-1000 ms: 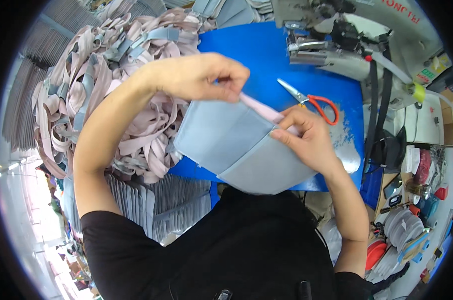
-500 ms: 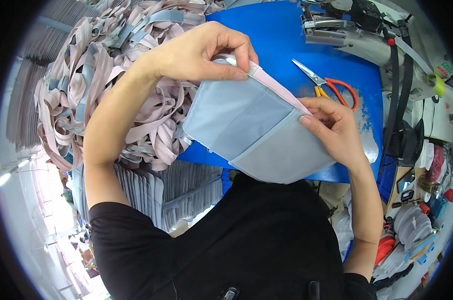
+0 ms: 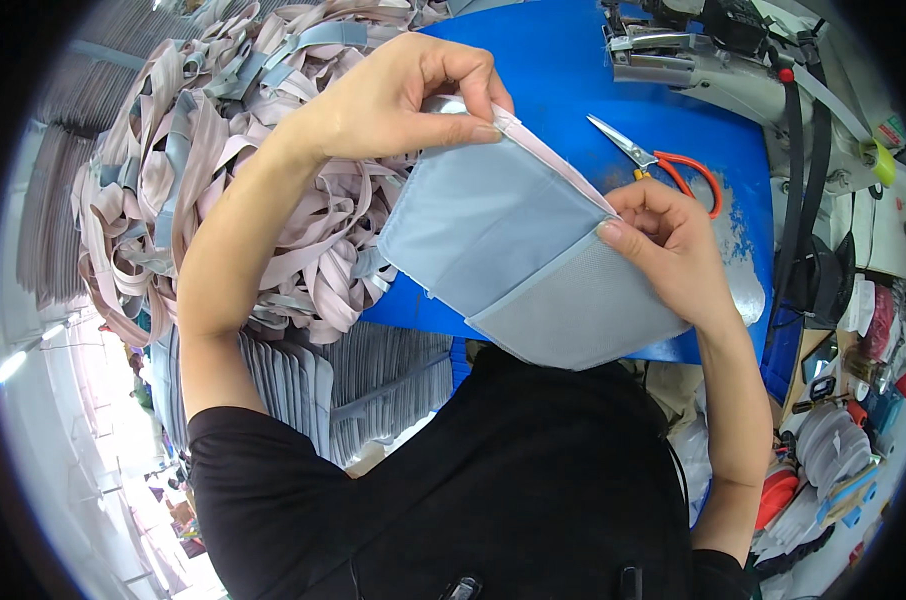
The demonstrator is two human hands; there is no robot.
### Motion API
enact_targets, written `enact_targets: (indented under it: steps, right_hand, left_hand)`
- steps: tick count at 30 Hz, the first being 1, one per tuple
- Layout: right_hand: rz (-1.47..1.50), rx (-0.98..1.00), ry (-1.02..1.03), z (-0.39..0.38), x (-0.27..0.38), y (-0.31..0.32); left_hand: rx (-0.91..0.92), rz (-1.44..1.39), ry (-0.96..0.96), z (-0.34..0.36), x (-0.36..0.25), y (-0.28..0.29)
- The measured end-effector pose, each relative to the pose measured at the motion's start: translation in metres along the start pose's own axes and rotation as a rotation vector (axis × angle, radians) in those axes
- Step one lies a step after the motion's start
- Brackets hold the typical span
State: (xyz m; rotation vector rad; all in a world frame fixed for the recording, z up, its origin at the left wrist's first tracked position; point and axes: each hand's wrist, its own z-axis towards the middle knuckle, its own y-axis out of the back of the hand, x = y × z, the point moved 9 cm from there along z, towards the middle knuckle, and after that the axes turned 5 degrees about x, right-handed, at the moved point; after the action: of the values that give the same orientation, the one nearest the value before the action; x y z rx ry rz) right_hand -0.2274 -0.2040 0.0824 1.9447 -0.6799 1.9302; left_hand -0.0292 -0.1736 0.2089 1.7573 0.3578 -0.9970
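A flat grey-blue fabric piece (image 3: 490, 227) with a grey mesh pocket (image 3: 577, 303) is raised above the blue mat (image 3: 528, 85), tilted diagonally. A pale pink strip (image 3: 550, 160) runs along its upper edge. My left hand (image 3: 418, 100) pinches the upper corner of the piece and strip, thumb on the front. My right hand (image 3: 665, 245) grips the same edge lower down, its thumb at the top of the mesh pocket. Scissors with red handles (image 3: 628, 148) lie on the mat just behind my right hand.
A large tangled heap of pink and grey straps (image 3: 163, 190) fills the left. Grey stacked panels (image 3: 368, 380) stand below the mat's edge. A sewing machine (image 3: 663, 55) is at the upper right. Spools and mixed items (image 3: 823, 450) crowd the lower right.
Both hands and the fabric piece have moved up and rightward in view. My left thumb now lies along the strip's upper end, and more of the pink strip shows along the edge.
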Motion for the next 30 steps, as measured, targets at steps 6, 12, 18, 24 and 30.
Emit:
enact_targets:
  steps: [6, 12, 18, 24, 30]
  right_hand:
    - [-0.195, -0.074, 0.114, -0.005, 0.014, 0.003]
    - [-0.239, -0.101, 0.13, -0.008, 0.017, 0.002]
    - [-0.238, -0.101, 0.169, -0.008, 0.02, 0.002]
    - [0.013, -0.054, 0.055, -0.002, 0.015, -0.002]
    - [0.189, -0.094, 0.009, 0.017, 0.016, 0.006]
  left_hand:
    - [-0.043, 0.067, 0.052, -0.003, -0.006, 0.002]
    - [-0.07, 0.07, 0.055, -0.005, -0.013, 0.002]
    - [-0.109, 0.139, 0.029, -0.005, -0.022, 0.003]
    - [-0.184, 0.099, -0.012, 0.009, -0.016, 0.018]
    - [-0.183, 0.054, 0.01, 0.051, 0.015, 0.039]
